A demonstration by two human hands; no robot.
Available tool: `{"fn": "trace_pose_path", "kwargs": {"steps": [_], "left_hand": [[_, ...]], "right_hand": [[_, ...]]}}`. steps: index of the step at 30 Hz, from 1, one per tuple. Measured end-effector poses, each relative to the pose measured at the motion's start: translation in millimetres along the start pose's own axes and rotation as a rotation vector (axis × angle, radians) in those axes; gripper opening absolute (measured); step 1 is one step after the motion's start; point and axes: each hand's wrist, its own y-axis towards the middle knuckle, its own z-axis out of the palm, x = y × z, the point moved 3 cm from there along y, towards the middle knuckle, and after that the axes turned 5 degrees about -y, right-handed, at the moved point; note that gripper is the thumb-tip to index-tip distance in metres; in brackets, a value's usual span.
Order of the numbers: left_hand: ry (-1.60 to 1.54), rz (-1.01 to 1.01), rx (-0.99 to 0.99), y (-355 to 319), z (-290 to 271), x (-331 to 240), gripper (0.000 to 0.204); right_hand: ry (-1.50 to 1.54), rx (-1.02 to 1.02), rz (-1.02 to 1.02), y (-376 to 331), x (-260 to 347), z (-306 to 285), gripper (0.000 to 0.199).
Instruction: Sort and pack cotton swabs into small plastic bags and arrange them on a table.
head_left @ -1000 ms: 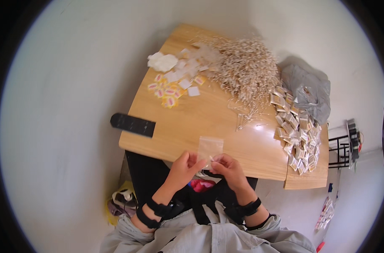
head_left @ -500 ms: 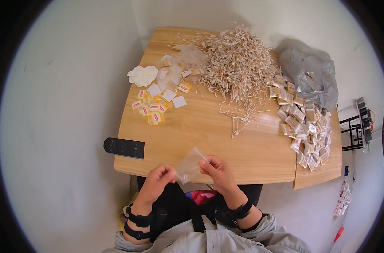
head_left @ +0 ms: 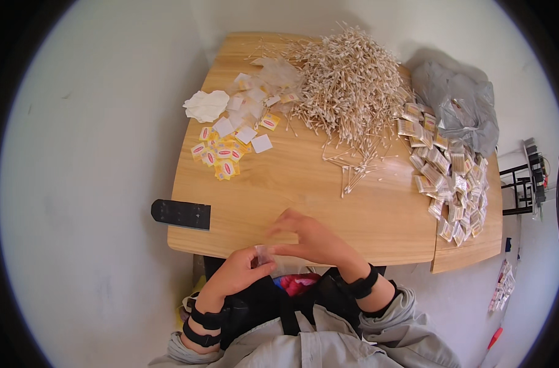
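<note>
A small clear plastic bag (head_left: pixel 263 253) is pinched in my left hand (head_left: pixel 238 271) at the front edge of the table, its clear film hanging between my hands. Close beside it is my right hand (head_left: pixel 313 241), with fingers spread and slightly blurred; the thumb reaches the bag's edge, and I cannot tell if it touches. Farther off lies a big heap of cotton swabs (head_left: pixel 353 86), some loose ones spilling toward me. Yellow printed cards (head_left: pixel 225 156) and white square cards (head_left: pixel 262 143) lie at the left, below more clear bags (head_left: pixel 279 75).
Packed swab bags (head_left: pixel 454 184) pile up along the right side beside a grey plastic sack (head_left: pixel 454 101). A black flat block (head_left: pixel 181 214) overhangs the left edge of the wooden table (head_left: pixel 377 236). Crumpled white paper (head_left: pixel 206 106) lies at the far left; a black rack (head_left: pixel 525 178) stands beyond.
The bag was stretched between both hands; now it is bunched in my left hand. My right hand has let go, its fingers spreading and swinging over toward the left.
</note>
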Motion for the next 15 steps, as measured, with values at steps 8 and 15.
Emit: {"fn": "trace_pose_path", "kwargs": {"steps": [8, 15], "left_hand": [[-0.216, 0.214, -0.363, 1, -30, 6, 0.012], [-0.157, 0.345, -0.518, 4, -38, 10, 0.013]], "right_hand": [[0.562, 0.017, 0.417, 6, -31, 48, 0.015], [0.647, -0.11, 0.363, 11, -34, 58, 0.015]]}}
